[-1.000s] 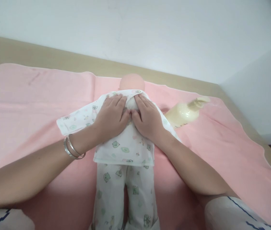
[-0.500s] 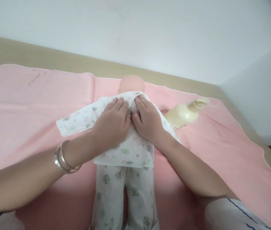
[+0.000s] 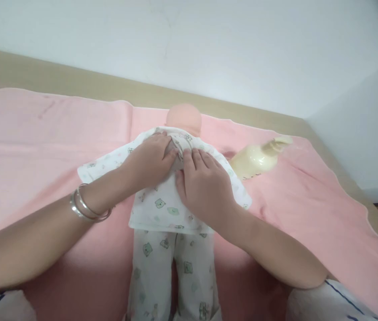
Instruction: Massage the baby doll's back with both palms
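A bald doll [image 3: 184, 118] lies on a pink cloth, its head toward the wall. It is dressed in a white printed shirt [image 3: 172, 211] and matching white trousers [image 3: 153, 267]. On the left upper chest of the shirt rests my left hand [image 3: 151, 158], fingers flat and thumb apart; its fingertips are partly out of sight. My right hand [image 3: 207, 183] lies lower on the right side of the chest, fingers extended over the cloth and thumb out. Between the hands the shirt is bunched in folds below the neck. The doll's face is hidden from this angle.
A cream pump bottle [image 3: 255, 160] lies on its side right of the doll. The pink cloth [image 3: 58, 133] covers much of a wooden surface [image 3: 91, 78]. A white wall [image 3: 189, 49] rises behind, and another stands at the right.
My right hand has slid down toward me. My left hand has shifted slightly up and left, and the shirt folds between them are more exposed. The bottle has not moved.
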The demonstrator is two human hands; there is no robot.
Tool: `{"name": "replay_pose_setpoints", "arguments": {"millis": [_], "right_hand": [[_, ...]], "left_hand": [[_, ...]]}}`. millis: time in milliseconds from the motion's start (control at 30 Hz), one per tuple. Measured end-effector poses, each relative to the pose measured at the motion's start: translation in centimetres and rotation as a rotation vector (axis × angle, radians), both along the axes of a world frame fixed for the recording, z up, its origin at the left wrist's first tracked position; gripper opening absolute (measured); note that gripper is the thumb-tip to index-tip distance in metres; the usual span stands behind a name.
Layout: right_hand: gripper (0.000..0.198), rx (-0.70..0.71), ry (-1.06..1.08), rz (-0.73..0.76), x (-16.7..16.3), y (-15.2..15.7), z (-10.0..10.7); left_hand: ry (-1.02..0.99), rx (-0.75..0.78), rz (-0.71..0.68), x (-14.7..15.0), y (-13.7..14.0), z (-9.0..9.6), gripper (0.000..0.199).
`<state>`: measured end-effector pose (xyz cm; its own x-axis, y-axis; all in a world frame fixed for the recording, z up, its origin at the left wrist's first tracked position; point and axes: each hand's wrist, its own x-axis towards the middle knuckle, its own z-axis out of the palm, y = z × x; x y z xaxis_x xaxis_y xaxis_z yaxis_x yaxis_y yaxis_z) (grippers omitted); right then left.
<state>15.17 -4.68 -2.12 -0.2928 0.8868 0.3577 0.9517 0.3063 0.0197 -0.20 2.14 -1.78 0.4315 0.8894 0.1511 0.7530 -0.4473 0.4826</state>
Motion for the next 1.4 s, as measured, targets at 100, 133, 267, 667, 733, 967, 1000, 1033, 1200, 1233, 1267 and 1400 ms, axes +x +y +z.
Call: {"name": "replay_pose_setpoints", "arguments": {"millis": [100, 133, 267, 667, 733, 967, 1000, 1033, 1200, 1233, 1267, 1400], "right_hand": [[0.048, -0.003, -0.028, 0.008, 0.0, -0.1, 0.1], [0.048, -0.016, -0.01, 0.015, 0.2, 0.3, 0.0], [0.053, -0.069, 0.13, 0.023, 1.4, 2.7, -0.4], [0.047, -0.079, 0.136, 0.033, 2.2, 3.5, 0.1], [0.044, -0.076, 0.1, 0.033, 1.9, 2.7, 0.5], [0.049, -0.001, 0.031, 0.033, 0.7, 0.7, 0.3], [0.049, -0.014, 0.047, 0.033, 0.7, 0.9, 0.1], [0.05, -0.031, 0.071, 0.035, 0.8, 1.2, 0.0], [0.061, -0.136, 0.239, 0.045, 1.8, 3.6, -1.1], [0.063, -0.145, 0.265, 0.05, 2.0, 3.9, -1.3], [0.064, -0.149, 0.285, 0.055, 2.1, 4.1, -1.5], [0.065, -0.14, 0.31, 0.059, 2.2, 4.3, -1.9]], "left_hand": [[-0.031, 0.032, 0.029, 0.1, 0.2, -0.6, 0.041], [-0.027, 0.055, 0.04, 0.2, 0.1, -0.8, 0.042], [0.058, 0.078, 0.053, 0.7, -0.9, -0.9, 0.05], [0.159, 0.123, -0.167, 0.1, -4.0, 0.5, 0.053], [0.109, 0.02, -0.084, 0.1, -2.3, 0.3, 0.057], [-0.066, 0.037, 0.076, 0.8, 0.2, -2.3, 0.063], [-0.083, 0.054, 0.085, 0.8, 0.0, -2.5, 0.062], [-0.092, 0.064, 0.091, 0.9, -0.1, -2.7, 0.062], [-0.089, 0.075, 0.094, 0.9, -0.4, -2.6, 0.062], [-0.088, 0.076, 0.098, 1.0, -0.4, -2.6, 0.062], [-0.087, 0.076, 0.1, 1.0, -0.4, -2.6, 0.062], [-0.087, 0.073, 0.103, 1.0, -0.3, -2.8, 0.061]]}}
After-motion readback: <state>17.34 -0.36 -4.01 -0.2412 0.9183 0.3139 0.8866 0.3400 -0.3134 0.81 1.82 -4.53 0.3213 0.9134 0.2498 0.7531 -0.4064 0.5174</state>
